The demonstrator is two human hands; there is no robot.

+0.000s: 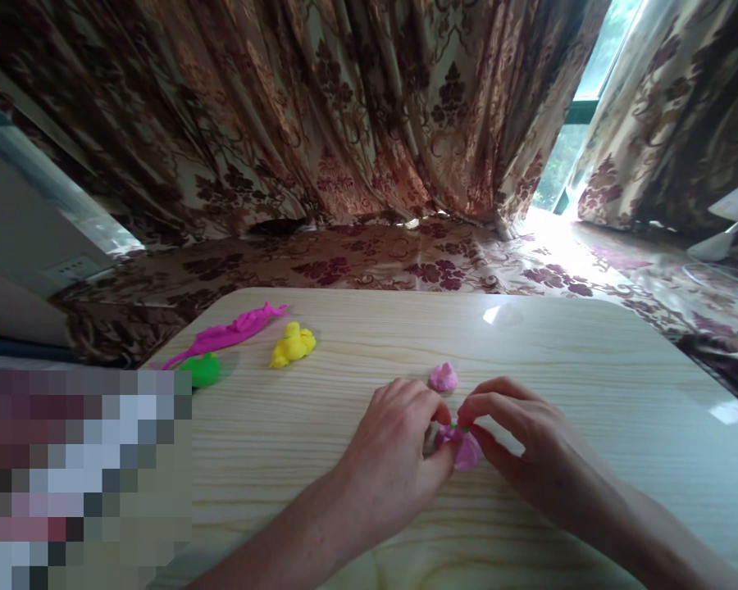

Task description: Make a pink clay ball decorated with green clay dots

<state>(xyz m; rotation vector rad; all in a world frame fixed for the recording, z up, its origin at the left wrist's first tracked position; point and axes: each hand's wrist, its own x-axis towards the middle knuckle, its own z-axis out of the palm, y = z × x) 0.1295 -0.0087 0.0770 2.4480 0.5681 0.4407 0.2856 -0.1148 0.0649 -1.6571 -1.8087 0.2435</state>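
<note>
Curtains (344, 106) hang at twelve o'clock beyond the pale table (566, 352), where both of the person's hands meet, a little right of the view's middle. The left hand (399, 426) comes in from eight o'clock, the right hand (538, 430) from four, so the pink piece (466, 452) lies between their fingertips — neither hand is clearly nearer. Its long axis seems to run from ten to four o'clock, though fingers cover part of it.

The left thumb and forefinger are closed on the piece's left side. The right hand is curled, thumb and forefinger brought close at its right upper edge; whether they grip it or only touch, one cannot tell.

At ten o'clock from the piece, well apart, stretches the magenta strip (234, 332), its length pointing from eight to two. The yellow lump (293, 344) sits nearer, also toward ten, and the green lump (202, 371) between nine and ten. Just beyond the fingers, near twelve, is the pink lump (444, 377). Smallest are the green specks (466, 428) — right at the fingertips.
</note>
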